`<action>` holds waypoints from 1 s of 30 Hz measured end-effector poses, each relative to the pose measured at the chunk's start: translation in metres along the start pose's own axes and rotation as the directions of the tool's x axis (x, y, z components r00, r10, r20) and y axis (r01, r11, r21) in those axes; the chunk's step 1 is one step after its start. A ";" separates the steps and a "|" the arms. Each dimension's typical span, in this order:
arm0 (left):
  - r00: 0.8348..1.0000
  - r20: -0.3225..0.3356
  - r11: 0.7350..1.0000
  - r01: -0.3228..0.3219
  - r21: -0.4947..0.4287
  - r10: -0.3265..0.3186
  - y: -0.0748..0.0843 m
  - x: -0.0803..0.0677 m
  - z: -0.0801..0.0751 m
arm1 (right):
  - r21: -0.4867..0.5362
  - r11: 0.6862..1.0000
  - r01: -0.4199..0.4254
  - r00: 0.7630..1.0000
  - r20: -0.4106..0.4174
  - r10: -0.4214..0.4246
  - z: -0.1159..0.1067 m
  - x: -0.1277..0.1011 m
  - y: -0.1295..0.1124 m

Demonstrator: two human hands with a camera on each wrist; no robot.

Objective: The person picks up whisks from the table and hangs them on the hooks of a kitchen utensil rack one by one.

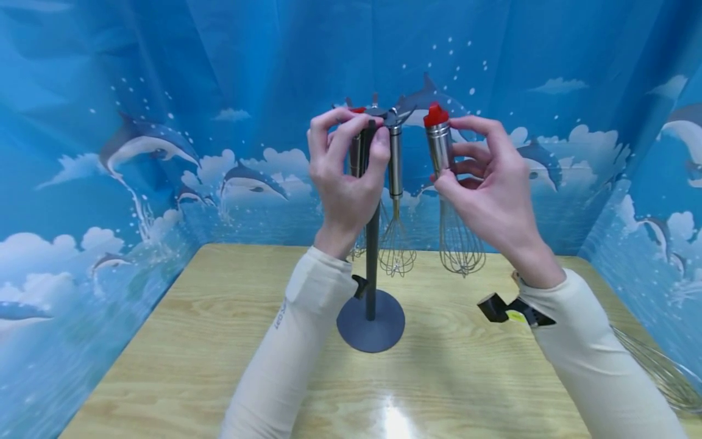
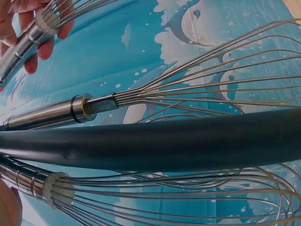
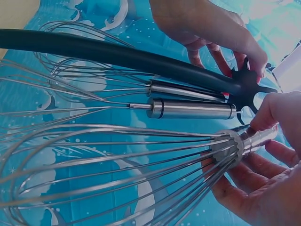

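Fingers of left hand (image 1: pixel 345 171) hide a whisk (image 1: pixel 356 152) handle.

Stand (image 1: pixel 371 317) centre on table (image 1: pixel 164 341); hung whisk (image 1: pixel 396 183) on it; held whisk (image 1: pixel 446 183) right.

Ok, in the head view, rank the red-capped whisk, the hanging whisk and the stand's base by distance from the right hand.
1. Red-capped whisk: held in the right hand.
2. Hanging whisk: just left, on the rack.
3. Stand's base: lower left, on the table.

Wooden table (image 1: pixel 219 341), dolphin-printed blue backdrop (image 1: pixel 137 122).
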State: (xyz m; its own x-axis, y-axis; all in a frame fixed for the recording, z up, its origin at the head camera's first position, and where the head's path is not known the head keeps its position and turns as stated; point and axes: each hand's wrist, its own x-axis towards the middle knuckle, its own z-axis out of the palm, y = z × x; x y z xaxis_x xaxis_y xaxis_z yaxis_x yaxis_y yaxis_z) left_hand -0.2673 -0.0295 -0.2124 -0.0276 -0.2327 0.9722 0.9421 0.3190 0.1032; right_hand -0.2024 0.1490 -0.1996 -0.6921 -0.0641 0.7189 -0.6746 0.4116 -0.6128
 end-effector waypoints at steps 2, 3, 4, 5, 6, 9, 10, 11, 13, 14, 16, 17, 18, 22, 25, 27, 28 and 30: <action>1.000 0.002 1.000 -0.002 0.010 0.002 0.000 0.000 0.000 | 0.004 1.000 0.005 1.000 0.005 -0.005 0.001 0.002 -0.002; 1.000 0.003 1.000 -0.002 0.014 0.002 0.000 0.000 0.000 | 0.006 1.000 0.007 1.000 0.007 -0.007 0.002 0.002 -0.002; 1.000 0.004 1.000 -0.002 0.016 0.002 0.000 0.001 -0.001 | 0.008 1.000 0.009 1.000 0.009 -0.009 0.002 0.003 -0.003; 1.000 0.006 1.000 -0.004 0.019 0.004 0.000 0.001 -0.001 | 0.006 1.000 0.011 1.000 0.011 -0.011 0.003 0.004 -0.003; 1.000 0.007 1.000 -0.006 0.022 0.006 0.000 0.001 -0.001 | 0.003 1.000 0.012 1.000 0.012 -0.012 0.003 0.004 -0.004; 1.000 0.015 1.000 -0.011 0.027 0.011 0.000 0.001 -0.002 | -0.002 1.000 0.020 1.000 0.013 -0.020 0.004 0.006 -0.004; 1.000 0.017 1.000 -0.013 0.028 0.012 0.000 0.001 -0.002 | -0.004 1.000 0.024 1.000 0.013 -0.024 0.004 0.006 -0.004; 1.000 0.019 1.000 -0.014 0.028 0.013 0.000 0.001 -0.002 | -0.007 1.000 0.028 1.000 0.013 -0.028 0.004 0.006 -0.004; 1.000 0.022 1.000 -0.014 0.028 0.014 0.000 0.001 -0.002 | -0.006 0.999 0.036 0.999 0.014 -0.036 0.004 0.007 -0.004; 1.000 0.023 0.999 -0.014 0.029 0.013 0.000 0.001 -0.003 | -0.007 0.999 0.038 0.999 0.015 -0.038 0.004 0.008 -0.004; 1.000 0.024 0.999 -0.011 0.030 0.010 0.000 0.001 -0.003 | -0.007 0.999 0.042 0.999 0.017 -0.042 0.004 0.008 -0.004; 1.000 0.024 0.999 -0.009 0.031 0.008 0.000 0.001 -0.003 | -0.006 0.999 0.042 0.999 0.017 -0.042 0.004 0.009 -0.004; 1.000 0.023 1.000 -0.007 0.031 0.006 0.000 0.001 -0.003 | -0.006 0.999 0.043 0.999 0.018 -0.043 0.004 0.009 -0.004; 1.000 0.022 1.000 -0.004 0.030 0.003 0.000 0.000 -0.002 | -0.017 0.999 0.044 0.999 0.018 -0.044 0.003 0.010 -0.004; 1.000 0.020 1.000 -0.004 0.029 0.003 0.000 0.001 -0.002 | -0.029 0.998 0.047 0.999 0.019 -0.046 0.002 0.012 -0.004; 1.000 0.018 1.000 -0.004 0.029 0.004 0.000 0.001 -0.001 | -0.037 0.998 0.050 0.999 0.021 -0.049 0.001 0.012 -0.004; 1.000 0.016 1.000 -0.004 0.029 0.004 0.000 0.001 -0.001 | -0.041 0.998 0.050 0.999 0.023 -0.049 0.000 0.013 -0.004; 1.000 0.015 1.000 -0.004 0.030 0.003 0.000 0.001 -0.001 | -0.047 0.998 0.050 0.998 0.029 -0.048 -0.001 0.013 -0.004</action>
State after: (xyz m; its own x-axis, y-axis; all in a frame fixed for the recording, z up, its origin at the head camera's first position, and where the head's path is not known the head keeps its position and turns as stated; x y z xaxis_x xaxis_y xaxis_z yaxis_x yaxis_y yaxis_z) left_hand -0.2671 -0.0308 -0.2117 -0.0297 -0.2179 0.9755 0.9319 0.3470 0.1058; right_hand -0.2086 0.1476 -0.1872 -0.6657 -0.1102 0.7380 -0.6953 0.4505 -0.5599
